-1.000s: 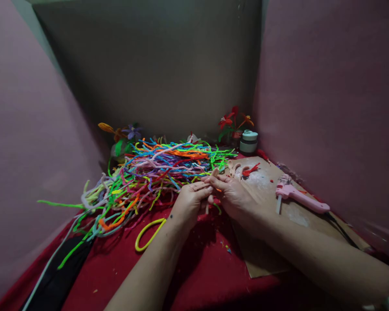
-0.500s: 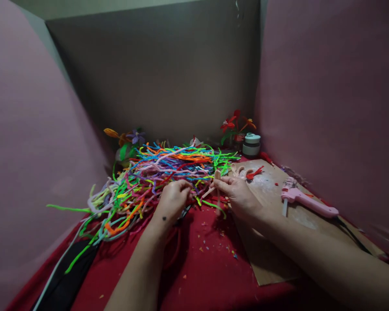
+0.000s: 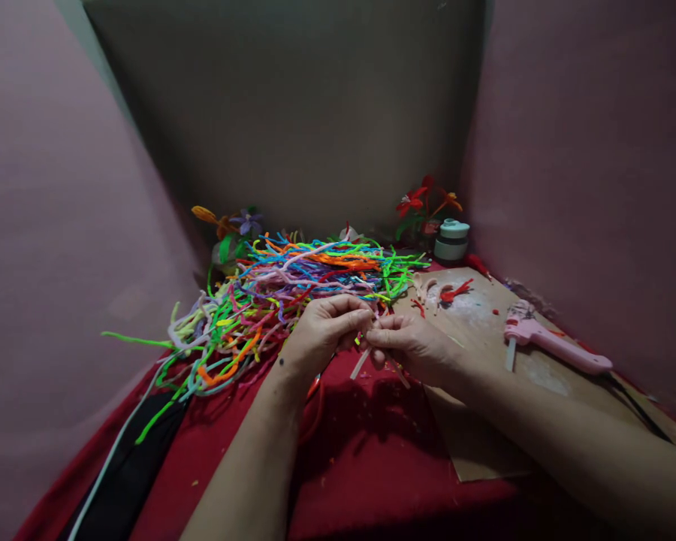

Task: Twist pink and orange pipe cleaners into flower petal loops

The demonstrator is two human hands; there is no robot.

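red cloth [image 3: 366,488] nearest, at 6 o'clock (clock centred on the hands), w/ tiny scraps on it; black fabric [image 3: 129,466] at 8. cardboard [image 3: 478,451] runs from 5 round to 2. at centre, l hand [image 3: 327,334] & r hand [image 3: 420,347] meet, thumbs & fingertips of both pinched on thin pale strips [image 3: 362,364]; loose ends poke out below r fingers, upper part mostly hidden. pink glue gun [image 3: 557,346] at 3, on the cardboard, nozzle side twd the hands. big tangled pile of multicoloured fuzzy stems [image 3: 309,274] at 10, just past l hand. red bits [image 3: 455,291] at 2. further: jar [image 3: 451,242] w/ pale teal lid btwn 1 & 2, red flowers [image 3: 410,201] at 1, orange/purple flowers [image 3: 248,222] at 10. grey wall [image 3: 315,113] at 12.
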